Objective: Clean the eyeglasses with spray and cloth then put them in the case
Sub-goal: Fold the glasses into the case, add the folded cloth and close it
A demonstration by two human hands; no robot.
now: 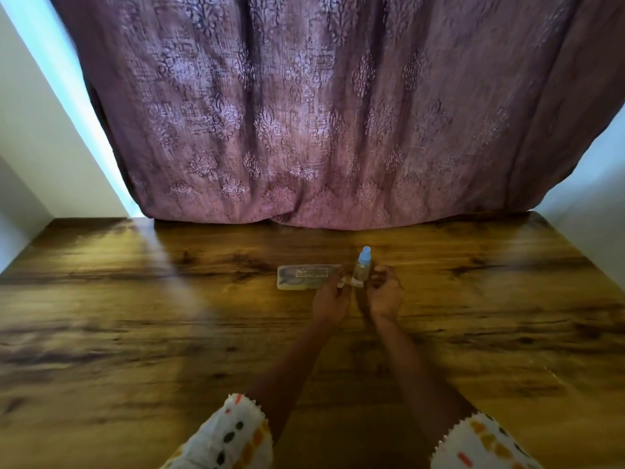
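Note:
A small clear spray bottle [360, 269] with a pale blue cap stands upright on the wooden table [135, 316], between my two hands. To its left lies a flat, clear eyeglass case [304, 276] with a printed label. My left hand [331, 299] rests by the case's right end, and something small and pale shows at its fingertips; I cannot tell what it is. My right hand [385, 294] is just right of the bottle, fingers curled and apart, not clearly touching it. Neither eyeglasses nor a cloth can be made out.
A purple patterned curtain [321, 113] hangs along the table's far edge. White walls stand at both sides. My sleeves are white with coloured spots [233, 438].

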